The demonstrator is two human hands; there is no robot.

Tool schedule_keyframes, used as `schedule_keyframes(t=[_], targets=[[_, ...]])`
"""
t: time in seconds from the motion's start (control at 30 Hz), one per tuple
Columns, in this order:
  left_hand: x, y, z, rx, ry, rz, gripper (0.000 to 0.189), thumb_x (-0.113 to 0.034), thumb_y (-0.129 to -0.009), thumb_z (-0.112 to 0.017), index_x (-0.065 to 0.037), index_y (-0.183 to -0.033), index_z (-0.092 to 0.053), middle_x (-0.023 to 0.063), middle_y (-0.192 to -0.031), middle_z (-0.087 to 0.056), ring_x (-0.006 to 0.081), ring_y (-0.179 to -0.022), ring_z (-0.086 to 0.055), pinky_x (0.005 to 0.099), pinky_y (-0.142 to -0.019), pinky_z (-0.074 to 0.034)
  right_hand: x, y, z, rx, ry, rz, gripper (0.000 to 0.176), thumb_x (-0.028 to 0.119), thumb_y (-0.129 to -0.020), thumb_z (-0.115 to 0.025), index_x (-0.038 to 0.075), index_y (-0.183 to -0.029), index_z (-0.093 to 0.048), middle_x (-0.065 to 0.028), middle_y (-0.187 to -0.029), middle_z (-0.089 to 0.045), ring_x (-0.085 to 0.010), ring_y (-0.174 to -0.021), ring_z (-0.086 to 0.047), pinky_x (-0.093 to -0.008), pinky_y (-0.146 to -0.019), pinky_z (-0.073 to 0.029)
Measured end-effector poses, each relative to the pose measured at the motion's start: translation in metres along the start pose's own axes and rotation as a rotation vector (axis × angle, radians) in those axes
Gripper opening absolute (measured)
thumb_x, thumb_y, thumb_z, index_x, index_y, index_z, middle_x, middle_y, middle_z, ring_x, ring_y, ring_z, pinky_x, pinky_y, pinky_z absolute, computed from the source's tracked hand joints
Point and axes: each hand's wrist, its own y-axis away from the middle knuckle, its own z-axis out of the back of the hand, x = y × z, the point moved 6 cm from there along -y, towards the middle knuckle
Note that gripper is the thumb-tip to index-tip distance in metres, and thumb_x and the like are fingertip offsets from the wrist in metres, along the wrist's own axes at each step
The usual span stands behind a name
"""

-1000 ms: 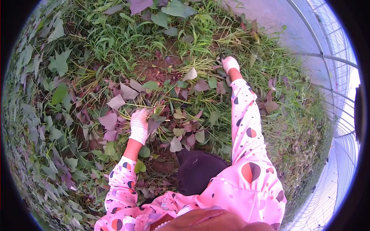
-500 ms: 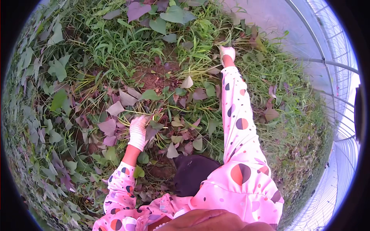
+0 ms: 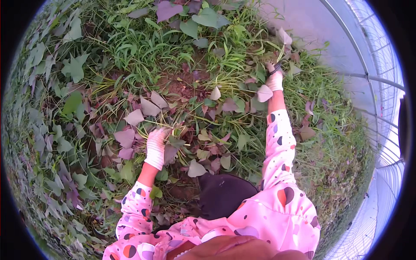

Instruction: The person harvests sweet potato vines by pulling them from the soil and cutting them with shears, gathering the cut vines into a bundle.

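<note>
My left hand [image 3: 157, 145], in a white knit glove, is closed around a bunch of sweet potato vine cuttings [image 3: 125, 138] with heart-shaped, purplish-backed leaves, low over the foliage. Farther out on the right, my gloved right hand [image 3: 275, 81] grips a single leafy sweet potato vine [image 3: 284, 37]. Its pale stem rises past the fingers, and a pinkish leaf [image 3: 264, 93] hangs beside the wrist. Something dark and narrow [image 3: 276, 68] shows at the right fingertips; its kind cannot be made out.
Green grass [image 3: 134, 47] and trailing vines cover the ground, with a patch of reddish bare soil [image 3: 175, 84] in the middle. Plastic sheeting [image 3: 307, 26] and curved metal tubing [image 3: 349, 34] run along the right. My dark-clothed leg [image 3: 225, 195] is below.
My right hand has drawn back toward me and slightly right, lifting a leafy vine out of the growth. The left hand stays almost in place with its bunch.
</note>
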Motion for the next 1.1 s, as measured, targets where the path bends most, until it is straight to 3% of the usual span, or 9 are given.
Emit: schedule_keyframes(t=[0.2,0.27,0.4,0.6,0.8,0.93,0.97,1.07,1.1], targets=[[-0.053,-0.027,0.086,-0.308,0.102,-0.178,0.053,-0.025,-0.052,-0.076,-0.011,-0.102,-0.065,0.0072,-0.104,-0.065,0.0297,-0.09,-0.058,0.0399,-0.077,-0.045,0.083,0.141,-0.088,0.242,0.143,0.214,0.042,0.016,-0.079,-0.07,0.005,-0.116,-0.055,-0.0007,-0.092,-0.061,-0.0103,-0.077,-0.057,-0.025,-0.066,-0.044],[-0.095,-0.044,0.119,-0.313,0.032,-0.253,0.036,-0.006,-0.062,-0.072,-0.01,-0.097,-0.065,0.007,-0.104,-0.065,0.0273,-0.091,-0.058,0.0369,-0.08,-0.046,0.083,0.173,-0.109,0.325,0.24,0.082,0.043,0.017,-0.08,-0.07,0.004,-0.117,-0.055,-0.0012,-0.095,-0.062,-0.0107,-0.078,-0.057,-0.026,-0.069,-0.046],[-0.114,-0.045,0.136,-0.354,-0.088,-0.348,0.038,-0.014,-0.053,-0.073,-0.015,-0.09,-0.064,0.0012,-0.094,-0.064,0.0264,-0.09,-0.057,0.0393,-0.078,-0.044,0.085,0.237,-0.182,0.545,0.178,-0.062,0.047,0.019,-0.082,-0.069,0.0,-0.123,-0.055,-0.004,-0.094,-0.064,-0.0134,-0.08,-0.06,-0.0273,-0.072,-0.048],[-0.12,-0.043,0.147,-0.219,-0.182,-0.333,0.065,-0.026,-0.053,-0.072,-0.015,-0.117,-0.064,0.0027,-0.091,-0.058,0.0258,-0.085,-0.054,0.0392,-0.075,-0.042,0.007,0.298,-0.235,1.023,0.347,-0.354,0.04,0.038,-0.092,-0.056,0.003,-0.108,-0.063,0.0019,-0.075,-0.059,-0.0041,-0.066,-0.052,-0.0209,-0.06,-0.042],[-0.093,0.013,0.148,-0.13,-0.244,-0.276,0.04,-0.023,-0.059,-0.071,-0.016,-0.098,-0.067,0.005,-0.083,-0.058,0.0284,-0.082,-0.056,0.0401,-0.071,-0.043,-0.017,0.336,-0.26,1.514,0.537,-0.201,0.046,0.045,-0.096,-0.046,0.004,-0.084,-0.064,0.0014,-0.062,-0.056,-0.0049,-0.057,-0.048,-0.0232,-0.053,-0.041],[-0.074,0.026,0.149,-0.145,-0.261,-0.1,0.033,-0.021,-0.056,-0.073,-0.015,-0.089,-0.067,0.0045,-0.071,-0.057,0.0276,-0.065,-0.057,0.0391,-0.06,-0.044,-0.035,0.336,-0.272,1.517,0.705,-0.322,0.038,0.038,-0.092,-0.055,0.002,-0.093,-0.067,-0.0003,-0.069,-0.062,-0.0045,-0.058,-0.048,-0.0236,-0.053,-0.041],[-0.065,0.022,0.154,-0.206,0.11,0.128,0.005,-0.009,-0.076,-0.064,-0.005,-0.076,-0.066,0.0059,-0.063,-0.059,0.0171,-0.057,-0.057,0.0294,-0.052,-0.044,-0.019,0.34,-0.292,1.561,0.5,-0.033,0.034,0.035,-0.09,-0.059,0.004,-0.1,-0.069,-0.0014,-0.073,-0.065,-0.0034,-0.056,-0.048,-0.0224,-0.05,-0.04],[-0.035,0.041,0.145,-0.495,1.271,0.67,0.029,-0.014,-0.086,-0.06,-0.002,-0.113,-0.058,0.0071,-0.092,-0.064,0.015,-0.074,-0.062,0.0272,-0.066,-0.053,-0.035,0.317,-0.287,1.273,0.222,-0.776,0.029,0.029,-0.09,-0.063,0.003,-0.102,-0.067,-0.0036,-0.069,-0.065,-0.0056,-0.056,-0.056,-0.0244,-0.048,-0.043],[-0.015,0.052,0.145,-0.586,1.219,0.558,0.033,-0.014,-0.087,-0.061,-0.003,-0.117,-0.054,0.0082,-0.096,-0.062,0.0168,-0.08,-0.062,0.0301,-0.07,-0.054,-0.048,0.296,-0.286,1.332,0.322,-0.536,0.034,0.03,-0.089,-0.064,-0.001,-0.103,-0.066,-0.0068,-0.076,-0.068,-0.0068,-0.056,-0.057,-0.0216,-0.047,-0.041]])
